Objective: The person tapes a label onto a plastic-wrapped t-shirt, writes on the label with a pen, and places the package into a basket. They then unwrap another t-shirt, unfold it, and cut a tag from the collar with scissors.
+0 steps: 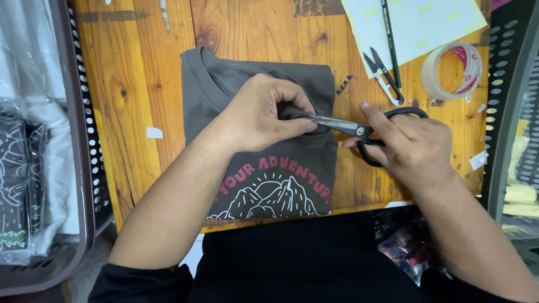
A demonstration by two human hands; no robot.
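Steel-bladed scissors (359, 130) gripped by right hand (412, 146); left hand (261, 112) pinches soft grey shirt (292, 168).

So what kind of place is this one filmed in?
Probably a small garment finishing or packing workspace: a folded grey printed T-shirt on a worn wooden table, black-handled scissors, a tape roll, and a perforated plastic basket of bagged clothes.

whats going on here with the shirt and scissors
A person works at a wooden table with a folded grey printed T-shirt laid flat on it. The left hand pinches the fabric near the collar, while the right hand holds black-handled scissors, blades pointing at that pinched spot. Beside them lie small thread snips, a pen on a sheet of paper and a roll of tape. A perforated basket with bagged clothing sits at the left.
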